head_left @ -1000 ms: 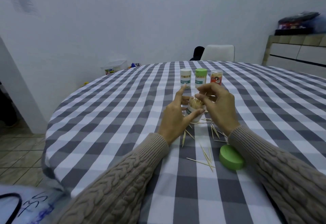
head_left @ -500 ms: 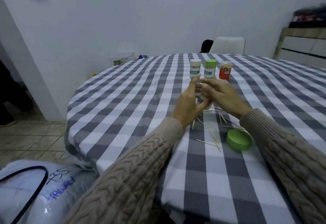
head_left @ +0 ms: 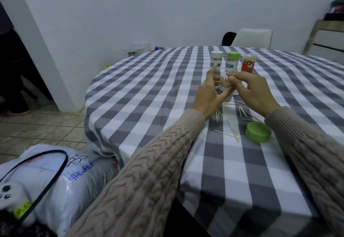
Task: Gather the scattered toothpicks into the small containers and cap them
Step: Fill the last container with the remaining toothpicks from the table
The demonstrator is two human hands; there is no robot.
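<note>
Left hand [head_left: 208, 95] gripped an open container [head_left: 224, 92] at frame centre; right hand [head_left: 251, 91] pinched toothpicks [head_left: 226, 79] at its mouth, green cap [head_left: 258, 132] lower right.

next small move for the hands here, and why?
Probably: lower the right hand a little and let its pinched toothpicks drop into the open container that the left hand holds. The fingers sit right at its mouth, so the drop looks nearly lined up. Loose toothpicks and the green cap are on the tablecloth, so capping comes later.
</note>
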